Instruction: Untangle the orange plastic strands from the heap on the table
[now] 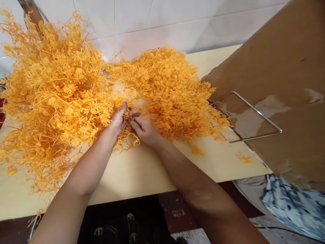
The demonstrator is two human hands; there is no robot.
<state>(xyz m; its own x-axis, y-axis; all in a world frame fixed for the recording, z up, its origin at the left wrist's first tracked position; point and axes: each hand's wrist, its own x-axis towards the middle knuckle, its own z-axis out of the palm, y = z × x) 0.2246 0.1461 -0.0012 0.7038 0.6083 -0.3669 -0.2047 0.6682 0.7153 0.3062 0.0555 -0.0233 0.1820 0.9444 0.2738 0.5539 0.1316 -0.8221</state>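
On the pale yellow tabletop [142, 173], seen from the head camera, two bare hands meet between two heaps of bright orange plastic sprigs. The left hand [117, 121] comes in from the lower left with its thumb raised and its fingers curled inward, pinching a small tangled orange plastic sprig [127, 135] that hangs down between the two hands and trails onto the table just below them. The right hand [144, 128] reaches in from the lower right, its fingertips [132, 122] pressed together on the same sprig, touching the left hand's fingers at the pinch.

To the left of the hands lies the large left heap of branching orange plastic sprigs [53, 98], spreading up toward the wall and down to the table's near edge. Just beyond and to the right of the hands lies the smaller right heap of orange plastic sprigs [172, 88], touching the left heap at its upper inner corner. A loose orange scrap [244, 158] lies apart near the table's right end.

At the right a big brown cardboard sheet [284, 84] leans tilted over the table's end, with a thin bent metal wire frame [250, 118] against its face. Behind the table stands a white tiled wall [157, 20]. Blue and white patterned cloth [291, 200] shows at the lower right.
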